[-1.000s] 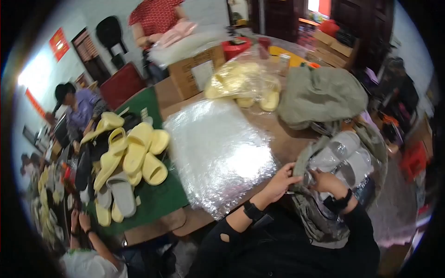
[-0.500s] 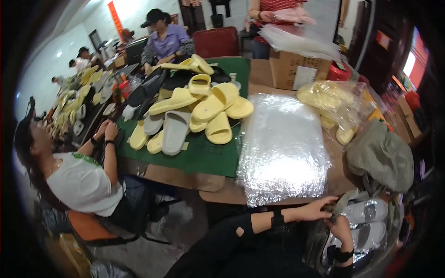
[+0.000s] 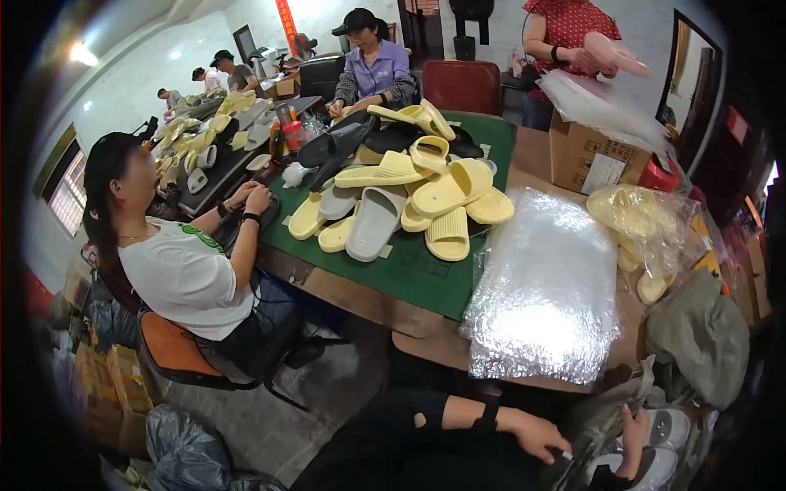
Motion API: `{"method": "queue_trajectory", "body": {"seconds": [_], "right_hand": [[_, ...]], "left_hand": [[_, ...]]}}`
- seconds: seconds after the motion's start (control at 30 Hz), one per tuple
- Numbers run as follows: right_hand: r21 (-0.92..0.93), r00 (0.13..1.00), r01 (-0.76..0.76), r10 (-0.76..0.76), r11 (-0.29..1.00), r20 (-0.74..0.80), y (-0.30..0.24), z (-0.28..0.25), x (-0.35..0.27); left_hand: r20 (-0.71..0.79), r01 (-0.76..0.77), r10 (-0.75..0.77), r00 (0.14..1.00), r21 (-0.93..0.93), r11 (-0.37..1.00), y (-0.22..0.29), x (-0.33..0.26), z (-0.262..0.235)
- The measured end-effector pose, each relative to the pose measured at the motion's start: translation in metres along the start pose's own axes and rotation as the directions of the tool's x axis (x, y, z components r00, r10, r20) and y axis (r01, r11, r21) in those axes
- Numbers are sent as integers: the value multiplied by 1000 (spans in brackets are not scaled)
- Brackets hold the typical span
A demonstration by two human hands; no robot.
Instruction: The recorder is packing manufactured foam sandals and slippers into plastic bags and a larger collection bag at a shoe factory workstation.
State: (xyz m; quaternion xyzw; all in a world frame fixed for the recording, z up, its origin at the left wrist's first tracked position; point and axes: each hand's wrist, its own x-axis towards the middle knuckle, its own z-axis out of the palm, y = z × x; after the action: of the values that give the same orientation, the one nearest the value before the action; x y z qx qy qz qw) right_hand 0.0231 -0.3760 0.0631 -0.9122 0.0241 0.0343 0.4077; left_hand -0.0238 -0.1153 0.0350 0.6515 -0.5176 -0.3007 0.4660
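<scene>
At the lower right, a grey-green woven sack (image 3: 604, 403) gapes beside the table. Inside its mouth lie pale grey shoes (image 3: 670, 427) in clear wrapping. My left hand (image 3: 536, 435) is left of the sack's rim, fingers bent down and together, with a small white bit at the fingertips that is too small to name. Just inside the opening, next to the shoes, my right hand (image 3: 634, 434) points upward with thumb and fingers apart, close to the sack's edge. Its lower part is near the dark picture rim.
A stack of clear plastic bags (image 3: 547, 286) lies on the table edge ahead. Yellow and grey slippers (image 3: 449, 237) are heaped on a green mat (image 3: 360, 274). Bagged yellow slippers (image 3: 639, 214), a carton (image 3: 594, 155) and a bulging sack (image 3: 700, 335) stand right. A seated person (image 3: 184, 270) is left.
My left hand has come off the sack's rim and moved left and down. My right hand has shifted slightly right and down. The view has turned left, and the sack's mouth has changed shape.
</scene>
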Motion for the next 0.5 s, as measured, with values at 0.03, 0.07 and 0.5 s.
{"method": "queue_trajectory", "body": {"seconds": [0.03, 0.07, 0.5], "right_hand": [[-34, 996, -20, 17, 999, -91, 6, -1, 1], [-70, 984, -43, 30, 997, -178, 14, -3, 2], [-200, 996, -85, 76, 976, -53, 11, 5, 8]], "left_hand": [[-2, -71, 71, 998, -52, 996, -9, 2, 11], [72, -20, 25, 997, -73, 997, -3, 2, 13], [-231, -144, 34, 972, -479, 866, -6, -21, -25]]}}
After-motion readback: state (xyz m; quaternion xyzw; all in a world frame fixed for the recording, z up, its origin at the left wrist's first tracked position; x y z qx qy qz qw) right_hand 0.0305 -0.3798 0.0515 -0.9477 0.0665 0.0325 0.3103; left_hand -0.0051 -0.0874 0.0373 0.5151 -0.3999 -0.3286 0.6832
